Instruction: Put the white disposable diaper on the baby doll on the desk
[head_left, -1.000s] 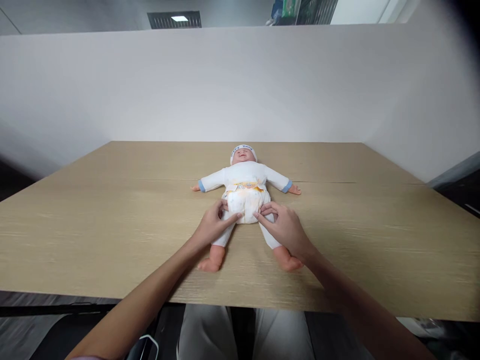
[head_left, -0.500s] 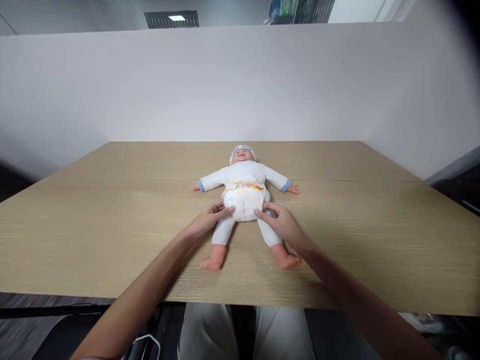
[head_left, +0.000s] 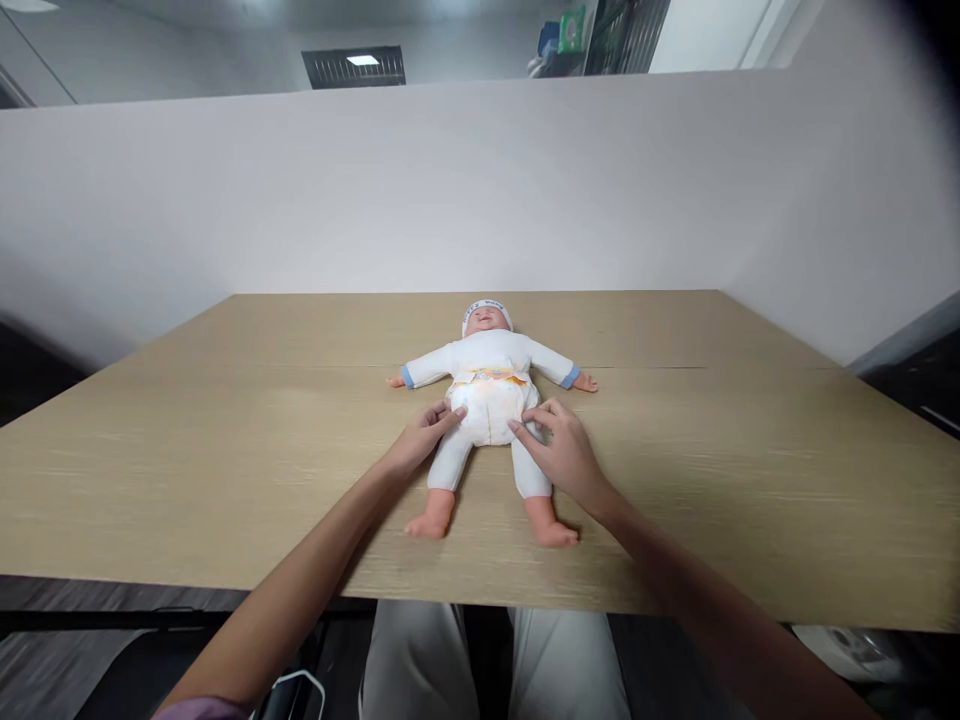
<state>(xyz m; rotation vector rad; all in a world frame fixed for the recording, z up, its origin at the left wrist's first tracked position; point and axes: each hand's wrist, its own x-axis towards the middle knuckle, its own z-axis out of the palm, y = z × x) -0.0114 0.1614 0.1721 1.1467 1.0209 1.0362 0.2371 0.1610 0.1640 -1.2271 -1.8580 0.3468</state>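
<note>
A baby doll (head_left: 491, 348) in a white suit with blue cuffs and a white printed headband lies on its back, arms and legs spread, head away from me. Around its hips sits a white diaper (head_left: 487, 412) with an orange patterned waistband. My left hand (head_left: 431, 432) pinches the diaper's edge at the left leg opening, thumb on top, other fingers partly hidden. At the opposite leg opening, my right hand (head_left: 559, 445) has thumb and forefinger closed on the diaper's edge.
The doll lies on a wide wooden table (head_left: 225, 440) with a seam across its far part. A pale partition wall (head_left: 480, 190) rises behind the table and along its right side. My legs (head_left: 427, 660) are under the near edge.
My right hand's fingers have shifted slightly at the diaper's edge. The doll's right-side leg has swung inward. My left hand stays at its edge, and the view has tilted a little.
</note>
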